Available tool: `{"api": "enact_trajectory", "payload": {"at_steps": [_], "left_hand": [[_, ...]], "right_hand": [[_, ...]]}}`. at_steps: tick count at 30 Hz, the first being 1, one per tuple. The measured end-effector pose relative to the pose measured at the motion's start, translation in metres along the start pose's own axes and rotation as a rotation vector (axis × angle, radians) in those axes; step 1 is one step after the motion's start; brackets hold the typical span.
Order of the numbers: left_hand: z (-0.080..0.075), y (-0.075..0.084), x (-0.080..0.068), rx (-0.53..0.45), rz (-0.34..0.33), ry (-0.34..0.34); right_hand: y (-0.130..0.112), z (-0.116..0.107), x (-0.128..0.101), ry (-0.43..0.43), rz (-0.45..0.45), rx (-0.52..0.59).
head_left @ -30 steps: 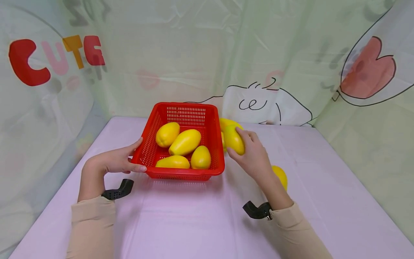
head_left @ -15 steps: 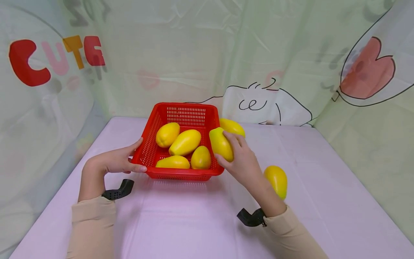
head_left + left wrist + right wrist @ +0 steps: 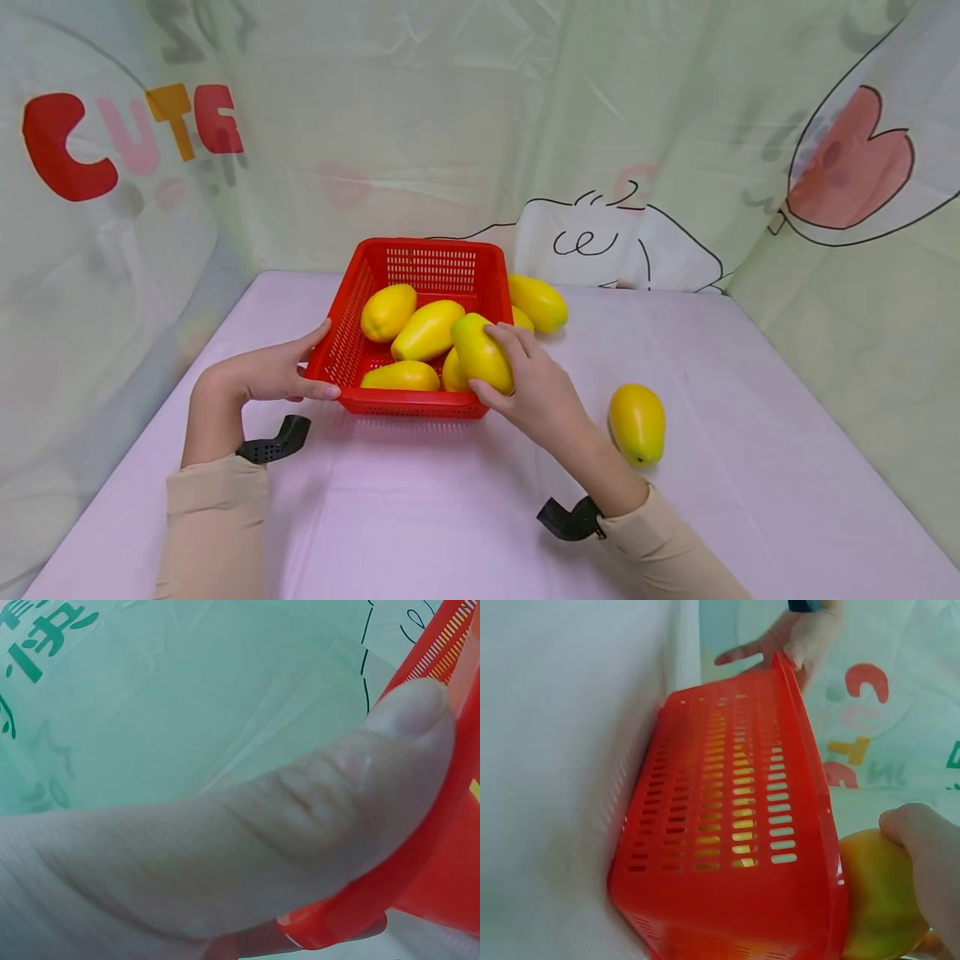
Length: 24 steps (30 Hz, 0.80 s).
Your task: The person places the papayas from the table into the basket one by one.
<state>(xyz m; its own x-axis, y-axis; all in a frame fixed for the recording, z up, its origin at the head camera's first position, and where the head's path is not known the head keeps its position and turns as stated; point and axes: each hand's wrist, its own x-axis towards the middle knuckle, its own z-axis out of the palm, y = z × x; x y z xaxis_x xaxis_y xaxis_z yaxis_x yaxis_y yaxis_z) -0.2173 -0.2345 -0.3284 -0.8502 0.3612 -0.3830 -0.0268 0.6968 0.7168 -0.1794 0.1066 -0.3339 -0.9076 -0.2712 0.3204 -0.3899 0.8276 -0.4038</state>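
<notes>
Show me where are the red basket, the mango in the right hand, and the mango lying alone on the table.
red basket (image 3: 433, 247): head view, far rim.
held mango (image 3: 480, 352): head view, its middle.
lone mango (image 3: 637, 422): head view, its middle.

Pastel plastic-sheet corner with a pink table, pretty cosy setup

The table (image 3: 420, 517) has a pale pink cloth with light creases, and it's boxed in on three sides by thin, crinkly pale green sheeting (image 3: 420, 125). The left side has chunky "CUTE" lettering (image 3: 127, 137) in red, pink and orange, the back has a black-outline white cartoon figure (image 3: 600, 250), and the right has a red heart (image 3: 851, 171). Lighting is soft and even, shadows barely there.
</notes>
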Motion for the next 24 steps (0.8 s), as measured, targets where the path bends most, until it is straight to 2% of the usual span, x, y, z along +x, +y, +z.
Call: {"api": "enact_trajectory", "payload": {"at_steps": [16,24], "left_hand": [[-0.001,0.002,0.001,0.005,0.022,-0.009],[-0.001,0.0,0.001,-0.002,0.017,-0.007]], "right_hand": [[-0.001,0.015,-0.001,0.127,-0.051,-0.102],[-0.003,0.026,-0.003,0.135,-0.102,-0.233]]}}
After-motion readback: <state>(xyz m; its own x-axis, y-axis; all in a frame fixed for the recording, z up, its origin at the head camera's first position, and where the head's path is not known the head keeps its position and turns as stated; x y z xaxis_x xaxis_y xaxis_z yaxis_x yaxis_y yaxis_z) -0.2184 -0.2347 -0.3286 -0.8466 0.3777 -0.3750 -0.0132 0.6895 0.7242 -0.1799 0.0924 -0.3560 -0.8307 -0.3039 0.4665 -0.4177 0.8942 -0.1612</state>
